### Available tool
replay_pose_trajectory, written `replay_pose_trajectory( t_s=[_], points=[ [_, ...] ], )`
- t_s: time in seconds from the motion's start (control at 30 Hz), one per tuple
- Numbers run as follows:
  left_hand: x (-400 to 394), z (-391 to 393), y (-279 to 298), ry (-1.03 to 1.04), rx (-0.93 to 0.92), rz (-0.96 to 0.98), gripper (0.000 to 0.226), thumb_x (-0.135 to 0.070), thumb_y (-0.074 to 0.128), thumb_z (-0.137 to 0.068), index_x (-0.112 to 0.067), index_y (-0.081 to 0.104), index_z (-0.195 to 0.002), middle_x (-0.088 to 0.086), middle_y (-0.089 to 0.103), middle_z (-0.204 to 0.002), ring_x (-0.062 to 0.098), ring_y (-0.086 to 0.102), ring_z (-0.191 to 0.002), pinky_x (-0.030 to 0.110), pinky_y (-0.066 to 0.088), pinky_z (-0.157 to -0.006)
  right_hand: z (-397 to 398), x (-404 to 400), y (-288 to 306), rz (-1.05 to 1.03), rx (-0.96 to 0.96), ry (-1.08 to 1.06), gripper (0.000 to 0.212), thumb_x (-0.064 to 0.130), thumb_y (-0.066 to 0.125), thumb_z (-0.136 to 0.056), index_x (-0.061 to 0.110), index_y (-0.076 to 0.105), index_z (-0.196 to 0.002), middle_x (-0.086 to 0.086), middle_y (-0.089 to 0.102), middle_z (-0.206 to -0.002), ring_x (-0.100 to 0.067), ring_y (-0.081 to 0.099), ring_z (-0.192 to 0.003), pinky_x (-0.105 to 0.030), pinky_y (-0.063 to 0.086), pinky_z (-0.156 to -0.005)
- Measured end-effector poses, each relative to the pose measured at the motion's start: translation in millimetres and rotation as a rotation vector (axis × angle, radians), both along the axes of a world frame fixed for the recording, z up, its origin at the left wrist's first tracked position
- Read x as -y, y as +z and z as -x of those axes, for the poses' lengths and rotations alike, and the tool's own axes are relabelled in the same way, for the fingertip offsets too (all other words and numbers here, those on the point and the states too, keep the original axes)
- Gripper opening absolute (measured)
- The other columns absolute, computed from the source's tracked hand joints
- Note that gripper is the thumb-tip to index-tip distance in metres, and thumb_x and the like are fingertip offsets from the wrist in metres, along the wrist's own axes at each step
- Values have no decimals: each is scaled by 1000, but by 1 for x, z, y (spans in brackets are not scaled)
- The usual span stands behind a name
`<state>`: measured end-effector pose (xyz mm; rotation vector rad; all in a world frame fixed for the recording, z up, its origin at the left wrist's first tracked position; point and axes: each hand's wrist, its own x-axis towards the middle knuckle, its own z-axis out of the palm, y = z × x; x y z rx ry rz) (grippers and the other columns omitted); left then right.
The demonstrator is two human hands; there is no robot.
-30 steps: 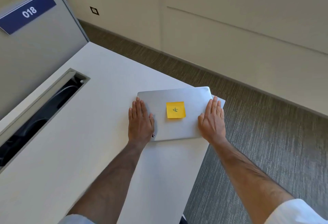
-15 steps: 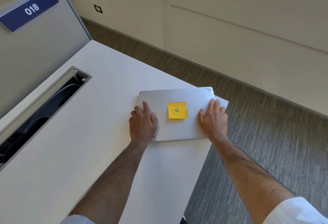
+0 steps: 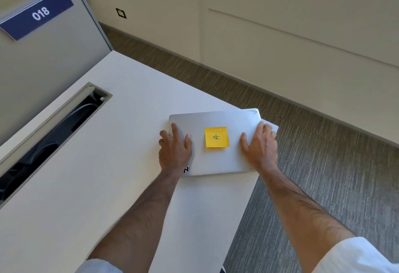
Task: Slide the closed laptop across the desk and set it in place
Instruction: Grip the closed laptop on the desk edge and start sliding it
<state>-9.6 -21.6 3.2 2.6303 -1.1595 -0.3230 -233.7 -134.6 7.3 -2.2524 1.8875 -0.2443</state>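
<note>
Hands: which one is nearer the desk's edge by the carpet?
The right hand, holding the silver laptop at the corner of the desk; the left hand holds its side further in.

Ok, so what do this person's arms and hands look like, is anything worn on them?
Both arms wear white sleeves: the left sleeve and the right sleeve stop well short of the wrists, leaving hairy forearms bare. The left hand and right hand are bare too: no gloves, and no watch, ring or bracelet shows.
</note>
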Motion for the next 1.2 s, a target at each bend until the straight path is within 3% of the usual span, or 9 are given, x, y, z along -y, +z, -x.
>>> replay_pose_trajectory(
  t_s=[0.2, 0.47, 1.2],
  points=[
    [-1, -2, 2, 12, -53, 47, 70, -55, 41, -99, -16, 22, -154, 22, 45, -120, 44, 56, -101, 48, 53, -74, 3, -3, -1, -53, 121, -40, 78, 54, 51, -92, 1, 29, -146, -16, 45, -116, -37, 51, -101, -42, 46, -67],
    [-6, 0, 8, 41, -116, 103, 69, -59, 39, -98, -25, 17, -155, 21, 52, -113, 44, 58, -99, 47, 51, -79, 7, -4, 9, -91, 117, -35, 80, 57, 46, -93, 12, 19, -153, -13, 42, -118, -37, 51, -104, -45, 50, -72],
    [-57, -17, 47, 123, -99, 127, 70, -59, 33, -100, -23, 13, -156, 22, 51, -120, 44, 57, -104, 47, 48, -80, -24, -31, 43, -62, 134, 98, 76, 54, 45, -95, 14, 21, -155, -13, 40, -122, -35, 51, -106, -42, 44, -72]
  ],
)
